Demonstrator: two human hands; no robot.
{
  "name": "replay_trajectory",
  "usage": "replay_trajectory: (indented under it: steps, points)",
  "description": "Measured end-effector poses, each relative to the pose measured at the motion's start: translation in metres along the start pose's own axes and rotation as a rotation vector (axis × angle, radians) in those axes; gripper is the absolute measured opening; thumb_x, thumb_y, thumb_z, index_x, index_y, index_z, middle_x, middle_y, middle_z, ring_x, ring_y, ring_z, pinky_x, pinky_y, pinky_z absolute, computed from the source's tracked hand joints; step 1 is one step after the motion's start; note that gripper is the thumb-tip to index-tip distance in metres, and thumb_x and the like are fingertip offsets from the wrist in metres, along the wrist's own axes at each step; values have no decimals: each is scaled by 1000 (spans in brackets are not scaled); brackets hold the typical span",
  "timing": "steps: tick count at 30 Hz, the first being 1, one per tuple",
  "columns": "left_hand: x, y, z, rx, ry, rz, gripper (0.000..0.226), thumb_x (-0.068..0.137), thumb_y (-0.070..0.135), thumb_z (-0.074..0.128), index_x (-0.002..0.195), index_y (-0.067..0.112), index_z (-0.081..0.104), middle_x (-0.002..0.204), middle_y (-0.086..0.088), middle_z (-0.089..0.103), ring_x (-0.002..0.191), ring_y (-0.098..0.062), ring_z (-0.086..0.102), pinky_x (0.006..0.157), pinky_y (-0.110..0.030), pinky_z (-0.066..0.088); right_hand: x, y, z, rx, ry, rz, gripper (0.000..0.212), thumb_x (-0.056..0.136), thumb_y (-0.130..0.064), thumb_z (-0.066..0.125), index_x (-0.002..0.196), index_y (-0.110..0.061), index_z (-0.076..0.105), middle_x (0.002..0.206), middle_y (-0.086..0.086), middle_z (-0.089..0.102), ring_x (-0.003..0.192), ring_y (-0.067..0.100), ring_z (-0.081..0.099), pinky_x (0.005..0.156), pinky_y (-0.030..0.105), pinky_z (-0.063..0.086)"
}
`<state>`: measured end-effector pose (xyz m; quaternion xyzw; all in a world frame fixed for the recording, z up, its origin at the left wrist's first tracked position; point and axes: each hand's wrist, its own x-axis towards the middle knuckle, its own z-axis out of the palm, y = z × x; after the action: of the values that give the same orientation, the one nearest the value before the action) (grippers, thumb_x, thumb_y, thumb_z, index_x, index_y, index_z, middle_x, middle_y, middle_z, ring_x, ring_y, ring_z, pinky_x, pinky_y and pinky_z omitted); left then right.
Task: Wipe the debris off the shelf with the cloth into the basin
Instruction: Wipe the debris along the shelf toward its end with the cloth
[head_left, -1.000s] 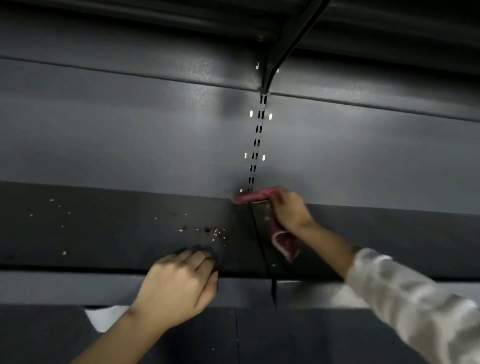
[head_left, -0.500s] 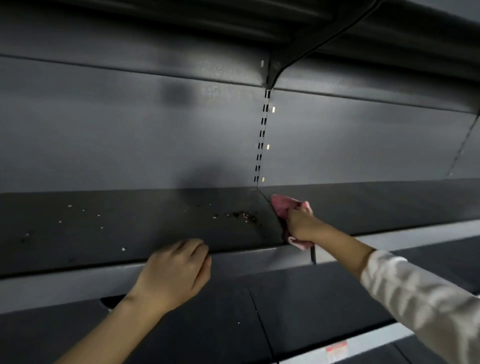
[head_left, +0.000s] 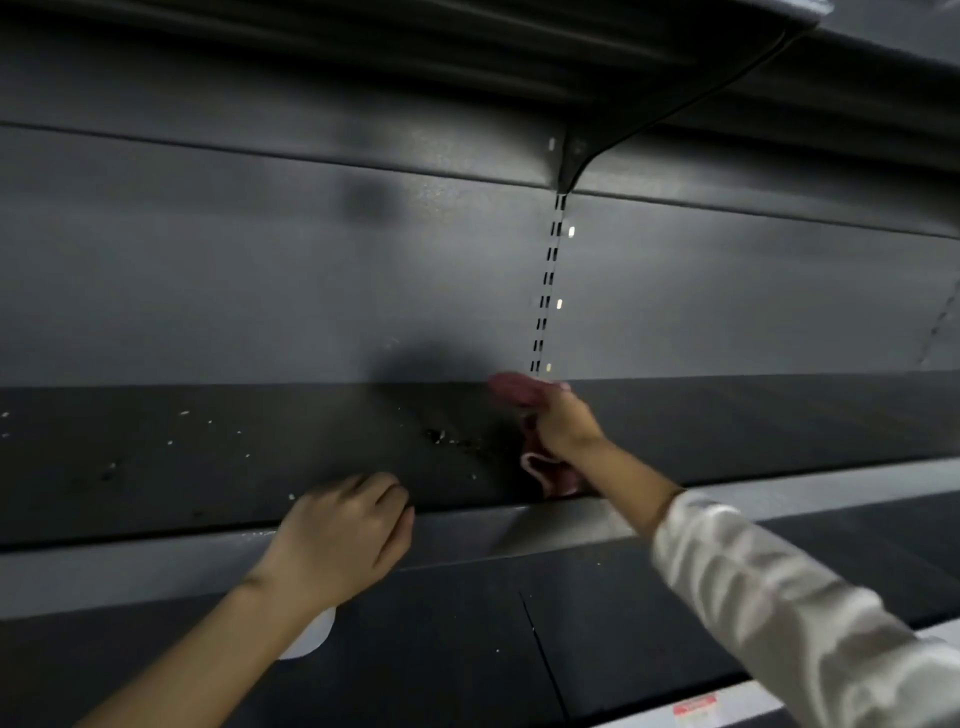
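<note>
My right hand (head_left: 563, 423) grips the pink cloth (head_left: 550, 475) mid-frame on the dark shelf (head_left: 208, 467). My left hand (head_left: 343, 535) curls over the shelf edge, holding nothing I can see. The red label (head_left: 695, 707) at bottom right is unreadable.

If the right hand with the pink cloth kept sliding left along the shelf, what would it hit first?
Most likely the crumb pile just left of the cloth that the right hand grips; the left hand sits nearer the front edge, probably outside that line.

Cloth (head_left: 524, 395) pink; shelf (head_left: 208, 467) dark grey; debris (head_left: 441, 435) pale specks, possibly brownish.
</note>
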<state>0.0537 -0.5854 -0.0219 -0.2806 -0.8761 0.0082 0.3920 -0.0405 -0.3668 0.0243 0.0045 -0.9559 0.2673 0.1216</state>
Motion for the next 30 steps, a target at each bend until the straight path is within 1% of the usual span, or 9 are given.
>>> replay_trajectory:
  steps: [2, 4, 7, 11, 15, 20, 23, 27, 30]
  points:
    - [-3, -4, 0, 6, -2, -21, 39, 79, 24, 39, 55, 11, 66, 58, -2, 66, 43, -16, 59, 36, -16, 42, 10, 31, -7, -140, -49, 71, 40, 95, -7, 34, 132, -3, 46, 137, 24, 48, 128, 37, 42, 111, 36, 28]
    - [-2, -3, 3, 4, 6, -47, 37, 79, 23, 39, 55, 11, 65, 57, -1, 64, 44, -16, 58, 38, -17, 44, 17, 48, 0, -245, -119, 155, 46, 98, -23, 29, 137, 1, 34, 147, 24, 34, 140, 36, 22, 119, 38, 12]
    - [-2, 1, 9, -6, 28, -74, 36, 79, 23, 40, 54, 12, 63, 55, -1, 60, 44, -17, 56, 41, -19, 46, 29, 42, 20, -334, -167, 87, 50, 99, -27, 24, 139, 2, 30, 149, 21, 29, 143, 32, 13, 121, 41, -1]
    - [-5, 0, 11, -6, 43, -87, 35, 78, 23, 40, 52, 13, 62, 54, 0, 59, 43, -17, 55, 40, -19, 44, 28, -3, 41, -197, -129, -155, 40, 96, -12, 30, 134, -9, 42, 142, 19, 42, 131, 34, 37, 113, 38, 27]
    - [-3, 2, 9, 13, 40, -94, 35, 77, 23, 40, 51, 14, 60, 53, 0, 59, 43, -16, 55, 40, -19, 41, 19, -46, 66, -143, -220, -204, 35, 97, -21, 33, 121, -8, 54, 134, 19, 50, 117, 35, 53, 97, 39, 43]
    - [-5, 1, 4, -8, 13, -105, 36, 78, 23, 40, 50, 13, 61, 53, 0, 59, 43, -17, 56, 39, -19, 43, 9, -69, 55, -28, -158, -323, 32, 98, -16, 34, 114, -1, 58, 118, 24, 63, 107, 38, 59, 92, 42, 46]
    - [-6, -1, 0, -12, 3, -93, 36, 78, 23, 40, 51, 13, 62, 54, 1, 61, 44, -16, 56, 40, -19, 42, 14, -48, 22, -86, -101, -328, 33, 99, -13, 32, 119, -4, 56, 120, 22, 63, 109, 36, 60, 96, 41, 48]
    - [-14, -7, -6, -29, 8, -62, 34, 77, 20, 41, 56, 10, 67, 59, -1, 65, 49, -17, 60, 45, -20, 47, 12, 15, -13, -265, -114, -211, 38, 98, -8, 30, 132, -8, 45, 129, 21, 55, 117, 36, 54, 101, 38, 43]
    - [-24, -15, -11, -20, 21, -63, 32, 77, 17, 43, 63, 7, 70, 67, -4, 69, 54, -19, 64, 50, -21, 52, 0, 42, -6, -470, -277, 6, 40, 99, -15, 28, 137, -2, 34, 141, 18, 38, 135, 35, 30, 117, 42, 21]
